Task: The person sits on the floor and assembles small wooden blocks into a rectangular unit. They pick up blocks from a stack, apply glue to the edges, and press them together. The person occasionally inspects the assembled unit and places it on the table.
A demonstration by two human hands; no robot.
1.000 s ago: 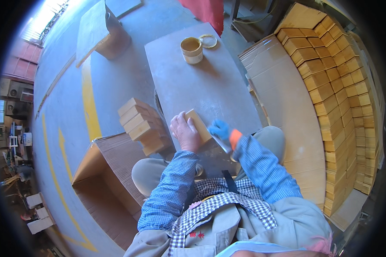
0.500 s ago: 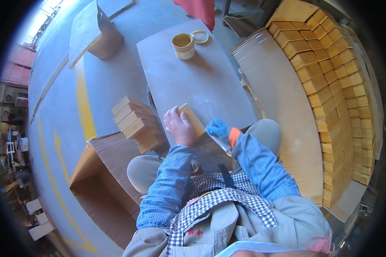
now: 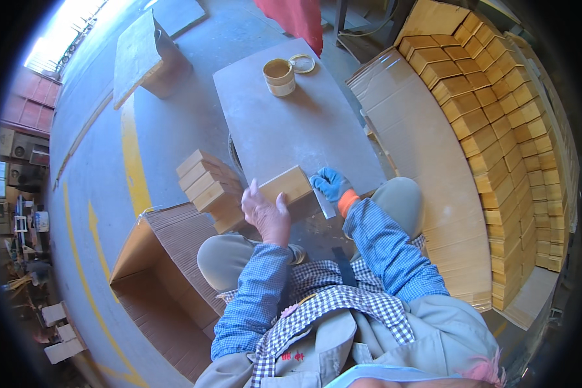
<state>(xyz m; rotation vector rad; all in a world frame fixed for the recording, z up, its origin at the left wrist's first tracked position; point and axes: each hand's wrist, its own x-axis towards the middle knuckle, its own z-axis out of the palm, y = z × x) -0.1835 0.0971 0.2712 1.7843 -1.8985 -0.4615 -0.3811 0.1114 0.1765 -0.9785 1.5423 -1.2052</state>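
A pale wooden block (image 3: 290, 186) stands near the front edge of the grey tabletop, its long side turned toward me. Bare, with thumb and fingers spread, my left hand (image 3: 265, 215) is at the block's left part; the thumb lies against its near face. Whether the fingers behind bear on it is hard to see. In a blue glove with an orange cuff, my right hand (image 3: 332, 185) is closed around a flat scraper (image 3: 324, 205) just right of the block. The scraper's pale flat end points down toward my lap.
An open can (image 3: 280, 79) of tan paste stands far on the table (image 3: 323, 123), its lid (image 3: 302, 63) beside it. Several wooden blocks (image 3: 207, 181) are stacked at the left. An open cardboard box (image 3: 181, 252) is below them. Rows of blocks (image 3: 491, 142) fill the right side on cardboard.
The block has turned from lying slantwise under my left hand to showing its long side. My left hand's fingers have spread. My right hand keeps the scraper, now more in view.
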